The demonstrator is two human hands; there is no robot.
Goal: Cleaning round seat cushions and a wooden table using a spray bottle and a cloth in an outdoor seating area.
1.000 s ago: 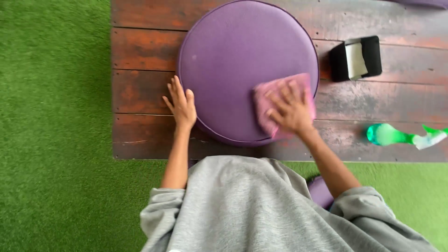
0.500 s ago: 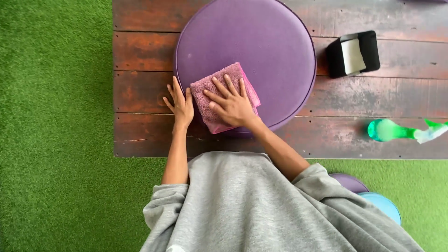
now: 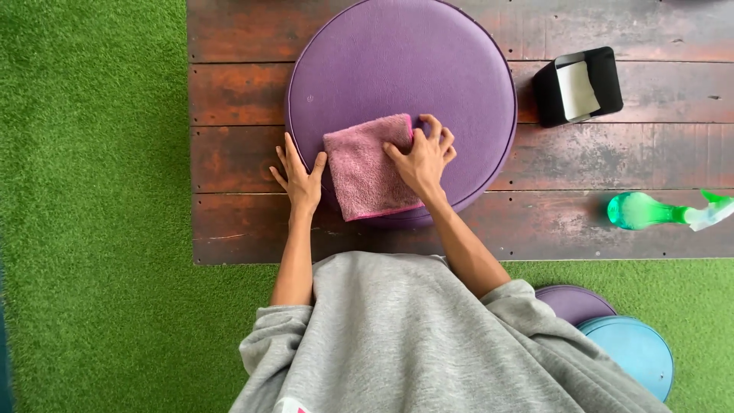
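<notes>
Green turf surrounds our wooden bench (image 3: 229, 222). Our left hand (image 3: 300, 177), fingers spread, steadies the purple cushion (image 3: 397, 69); our right hand (image 3: 422, 157) presses the pink cloth (image 3: 365, 170) there, perhaps pinching it. Hard wiping could slide the cushion.

A large round purple cushion (image 3: 401, 84) fills the middle of the wooden table (image 3: 229, 160). Bare boards run open down the left edge and along the near edge. On the right, a black box (image 3: 604, 80) and a green spray bottle (image 3: 650, 210) lying on its side narrow the passage, with bare board between them.
</notes>
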